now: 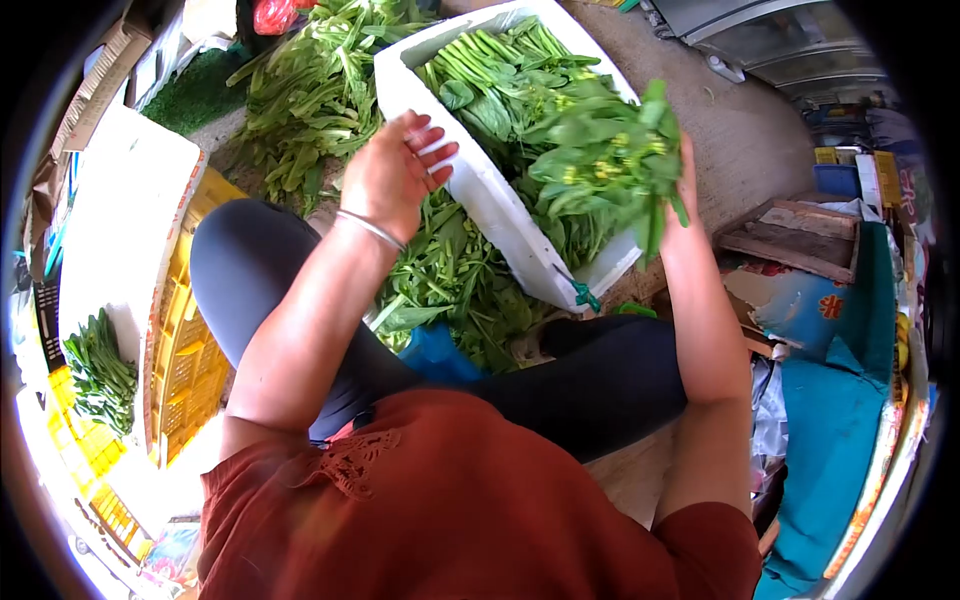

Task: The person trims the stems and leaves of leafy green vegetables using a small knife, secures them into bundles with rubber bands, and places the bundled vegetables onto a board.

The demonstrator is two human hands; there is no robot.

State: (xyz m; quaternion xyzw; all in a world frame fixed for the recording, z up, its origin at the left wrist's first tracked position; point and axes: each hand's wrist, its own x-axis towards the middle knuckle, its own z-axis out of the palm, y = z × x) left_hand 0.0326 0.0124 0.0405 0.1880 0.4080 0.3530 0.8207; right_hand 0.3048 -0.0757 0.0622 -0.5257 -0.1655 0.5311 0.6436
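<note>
From my remote seat I watch through the head camera as the right hand (687,188) closes around the stalks of a leafy bunch (610,155), which is raised over the near right part of a white foam box (492,208); leaves hide most of those fingers, so I cannot tell how firmly they press. The left hand (388,175) is empty, its fingers loosely spread and half curled beside the box's left wall, and I can't tell whether the fingertips touch it. My worry is the bunch: held only from its right side, with no tie that I can make out, it might fan apart and shed stalks over the rim if the grip loosened. The yellow flowers (605,168) look tender and could bruise if pushed hard against the packed greens (505,75). A leg shifting might also crush the loose greens (450,270) on the ground between box and knees, or knock the box, whose light foam would probably slide or chip. The leaves are broad, soft and floppy; the stalks at the box's far end are slim, firm and laid mostly side by side. The box is long, straight-walled and matt, with a crumpled green strip (586,295) at its near corner. Left of the knee, a yellow crate (190,375) shows stiff, slotted plastic.
</note>
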